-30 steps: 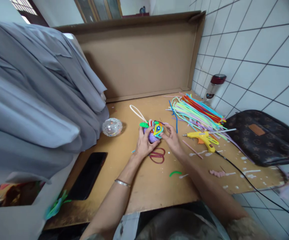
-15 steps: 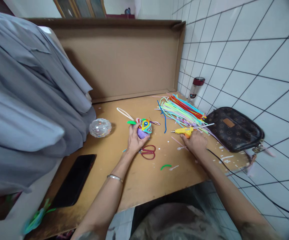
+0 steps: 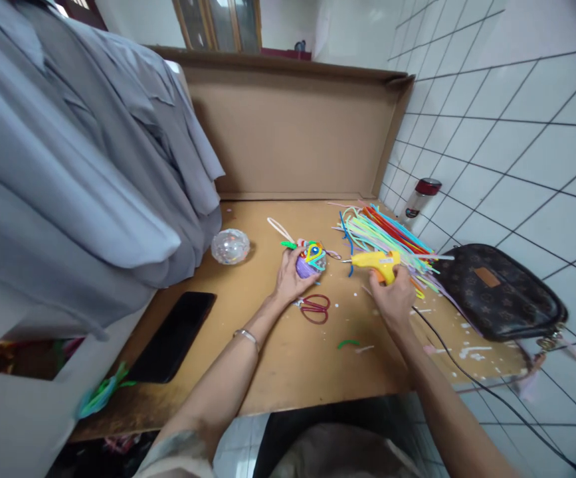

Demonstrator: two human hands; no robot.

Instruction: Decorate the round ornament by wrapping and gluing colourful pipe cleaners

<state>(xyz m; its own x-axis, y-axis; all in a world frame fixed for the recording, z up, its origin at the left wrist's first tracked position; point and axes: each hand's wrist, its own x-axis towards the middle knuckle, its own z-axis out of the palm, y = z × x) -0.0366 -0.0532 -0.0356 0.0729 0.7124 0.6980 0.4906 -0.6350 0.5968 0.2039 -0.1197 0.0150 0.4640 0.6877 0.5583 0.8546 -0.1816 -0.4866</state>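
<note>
My left hand is closed round a small ball craft of purple, yellow and teal pipe cleaner with an eye-like blue spot. A white loop and a green piece stick out at its upper left. In my right hand is a yellow glue gun, its metal tip pointing left, a short gap from the ball. A glue stick juts from its back. Just below the left hand lie red-handled scissors, their blades partly hidden by the wrist.
Bundled pipe cleaners lie at the back right, near a bottle and a brown bag. A clear faceted ball and a black phone are on the left. The gun's black cord trails right. Cardboard stands behind.
My right hand has lifted the glue gun off the table side and brought it left, closer to the ball craft. My left hand still holds the ball. The camera view has shifted left.
</note>
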